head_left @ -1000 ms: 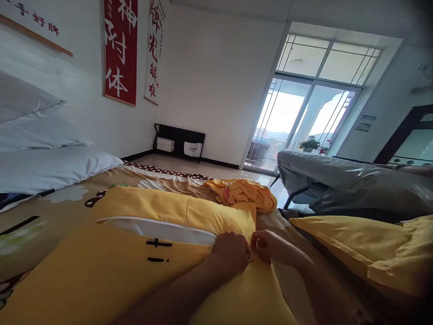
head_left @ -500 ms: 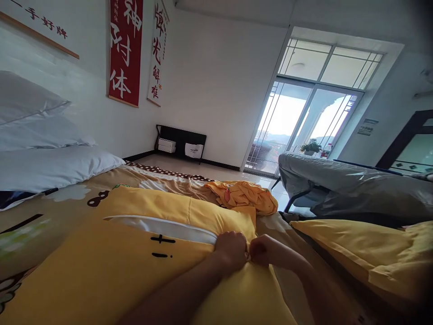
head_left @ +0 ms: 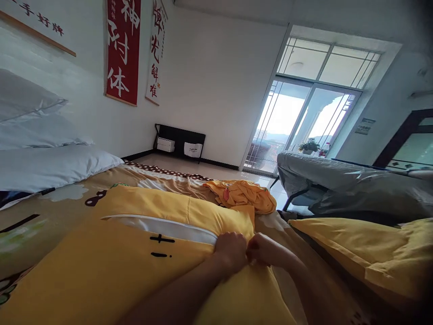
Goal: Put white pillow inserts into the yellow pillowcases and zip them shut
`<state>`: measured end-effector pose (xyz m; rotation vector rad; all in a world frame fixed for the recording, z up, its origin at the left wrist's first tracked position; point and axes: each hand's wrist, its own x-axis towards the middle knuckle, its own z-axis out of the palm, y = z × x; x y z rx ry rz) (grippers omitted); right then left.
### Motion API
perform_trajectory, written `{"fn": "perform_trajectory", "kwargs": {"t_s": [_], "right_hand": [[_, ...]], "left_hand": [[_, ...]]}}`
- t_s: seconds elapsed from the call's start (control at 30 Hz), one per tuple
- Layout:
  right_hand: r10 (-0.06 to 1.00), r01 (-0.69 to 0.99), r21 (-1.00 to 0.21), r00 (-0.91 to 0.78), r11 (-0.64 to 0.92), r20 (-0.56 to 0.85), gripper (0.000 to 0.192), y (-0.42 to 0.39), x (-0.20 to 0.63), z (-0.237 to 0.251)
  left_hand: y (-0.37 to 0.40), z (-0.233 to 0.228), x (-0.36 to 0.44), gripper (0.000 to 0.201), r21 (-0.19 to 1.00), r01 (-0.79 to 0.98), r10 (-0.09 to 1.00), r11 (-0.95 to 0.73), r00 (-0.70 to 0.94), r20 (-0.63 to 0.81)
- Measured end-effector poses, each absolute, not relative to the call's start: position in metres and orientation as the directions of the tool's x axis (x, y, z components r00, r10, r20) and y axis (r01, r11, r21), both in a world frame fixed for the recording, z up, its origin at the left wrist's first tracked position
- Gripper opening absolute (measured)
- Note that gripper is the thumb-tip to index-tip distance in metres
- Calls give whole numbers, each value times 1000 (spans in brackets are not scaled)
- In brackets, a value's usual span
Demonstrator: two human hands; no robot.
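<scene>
A yellow pillowcase (head_left: 101,266) with black printed marks lies in front of me. Through a long slit in its upper face shows a white inner pillow (head_left: 169,229). At the right end of this slit, my left hand (head_left: 230,250) is closed on the pillowcase fabric. Close beside it, my right hand (head_left: 265,249) pinches the cloth at the same edge, its fingertips nearly meeting the left knuckles. The exact bit of cloth or fastening between the fingers is hidden.
White pillows (head_left: 57,167) are stacked at the left on a patterned bedsheet (head_left: 72,192). A crumpled orange cloth (head_left: 246,195) lies beyond the pillowcase. On the right is another yellow pillow (head_left: 358,243), with a plastic-covered piece of furniture (head_left: 338,176) behind it.
My right hand has turned slightly and its fingers have come a little closer to my left hand. The left hand stays at the slit's end. The view has shifted slightly.
</scene>
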<state>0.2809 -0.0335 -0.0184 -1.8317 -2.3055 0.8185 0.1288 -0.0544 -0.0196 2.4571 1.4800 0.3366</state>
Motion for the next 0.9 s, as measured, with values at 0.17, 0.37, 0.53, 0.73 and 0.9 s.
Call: {"fn": "perform_trajectory", "kwargs": {"t_s": [0.17,0.37,0.53,0.73,0.9], "right_hand": [[931,908,-395,-257,141,-258,14,-39,275,-15],[940,916,-385,-224,114,-256,15,-39,274,-16],[942,916,-389,-211,98,-260,12,-37,271,-21],[950,906,-416,-197,81,-244,12,-38,273,-22],[943,899,-434,-185,50,-276,14,-38,276,-21]], "left_hand": [[-55,-20,129,26,349,821,888,-452,451,90],[-54,-24,127,24,386,809,891,-443,445,89],[-52,-27,126,23,388,816,898,-428,432,83],[-52,-25,124,23,405,815,903,-414,423,73],[-53,-26,125,26,396,811,897,-432,432,94]]}}
